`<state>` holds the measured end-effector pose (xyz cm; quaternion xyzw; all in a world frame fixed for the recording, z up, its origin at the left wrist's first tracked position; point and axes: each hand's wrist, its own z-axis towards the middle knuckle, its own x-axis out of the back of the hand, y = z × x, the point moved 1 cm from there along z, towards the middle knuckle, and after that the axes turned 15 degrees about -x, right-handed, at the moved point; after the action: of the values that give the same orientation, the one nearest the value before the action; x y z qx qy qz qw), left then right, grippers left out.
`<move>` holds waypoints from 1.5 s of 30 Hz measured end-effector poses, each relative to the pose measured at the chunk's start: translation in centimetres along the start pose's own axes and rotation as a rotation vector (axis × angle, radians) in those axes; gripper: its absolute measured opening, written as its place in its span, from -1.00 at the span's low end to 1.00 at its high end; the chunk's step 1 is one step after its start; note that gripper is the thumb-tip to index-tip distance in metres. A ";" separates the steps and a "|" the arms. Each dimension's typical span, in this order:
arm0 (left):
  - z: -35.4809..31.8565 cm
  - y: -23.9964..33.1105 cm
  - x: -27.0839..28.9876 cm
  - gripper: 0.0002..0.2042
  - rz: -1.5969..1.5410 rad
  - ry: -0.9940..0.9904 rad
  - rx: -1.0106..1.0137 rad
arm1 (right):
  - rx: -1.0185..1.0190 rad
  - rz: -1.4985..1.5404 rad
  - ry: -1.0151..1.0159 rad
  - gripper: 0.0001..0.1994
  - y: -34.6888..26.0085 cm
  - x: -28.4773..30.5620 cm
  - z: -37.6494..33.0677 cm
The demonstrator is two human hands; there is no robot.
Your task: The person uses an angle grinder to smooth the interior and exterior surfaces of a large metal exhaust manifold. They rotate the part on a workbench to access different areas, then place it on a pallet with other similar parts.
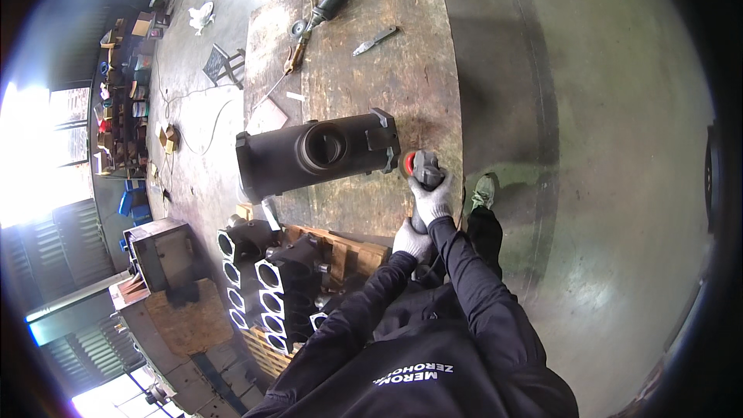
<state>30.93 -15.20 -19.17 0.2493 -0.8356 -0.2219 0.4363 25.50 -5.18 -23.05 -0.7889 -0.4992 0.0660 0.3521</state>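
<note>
Head view: the workpiece, a dark flanged pipe body point(286, 153), lies lengthwise across the wooden tabletop point(364, 205), to the left of and ahead of both hands. Its round side port point(323, 145) faces upward, and the flange at its right end point(383, 141) is the part nearest the hands.

Both hands wear pale gloves and are closed around one angle grinder point(427, 170). The right hand point(435, 201) is the forward one, wrapped around the tool just behind its head. The left hand point(412, 240) is nearer the torso, curled around the rear of the tool body. The fingers are partly hidden by the gloves' angle and the tool. The red disc point(409, 163) sits just beside the right-end flange; contact between the two cannot be determined from this angle. Neither hand touches the pipe body.

A second grinder point(333, 1) lies at the far end of the tabletop, with a copper-coloured clamp point(294, 56) near it. A flat, pointed hand tool point(375, 40) lies to the right of these items. Below the tabletop's near left edge, similar dark castings point(290, 267) with bright end faces are stacked on a wooden pallet point(267, 352).
</note>
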 end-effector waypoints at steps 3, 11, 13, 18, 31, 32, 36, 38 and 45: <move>1.4 0.2 1.3 -0.17 -0.053 0.015 -0.012 | 0.118 0.010 -0.013 -0.19 -2.0 -1.4 0.4; -0.2 -0.5 1.4 -0.11 -0.001 -0.028 0.061 | 0.036 -0.015 -0.012 -0.22 -0.6 -0.8 -1.8; 0.1 -0.5 1.2 -0.19 -0.084 -0.001 0.001 | 0.123 0.001 0.007 -0.23 -0.9 -0.9 -1.4; 0.5 0.0 1.7 -0.19 -0.012 0.031 0.029 | -0.038 -0.045 -0.064 -0.21 -1.6 -1.3 -1.1; 3.2 -0.2 3.0 -0.11 -0.048 0.035 0.014 | 0.074 0.078 -0.052 -0.16 -4.0 -3.0 0.2; 3.4 -0.3 3.2 -0.16 -0.048 0.043 0.023 | 0.102 0.083 -0.067 -0.15 -4.3 -3.3 0.2; 2.1 -0.1 3.1 -0.19 -0.001 0.053 0.070 | -0.022 -0.054 -0.053 -0.15 -3.5 -2.9 -0.6; 0.6 0.4 2.6 -0.15 -0.044 -0.073 0.123 | -0.038 0.004 -0.102 -0.17 -2.6 -1.6 -1.3; -4.8 4.8 4.6 -0.07 -0.114 0.087 -0.026 | 0.331 0.075 -0.035 -0.21 -5.8 1.6 -7.1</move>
<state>31.56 -15.01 -10.96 0.3000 -0.7974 -0.2463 0.4621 25.28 -5.88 -13.77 -0.7369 -0.4580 0.1742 0.4658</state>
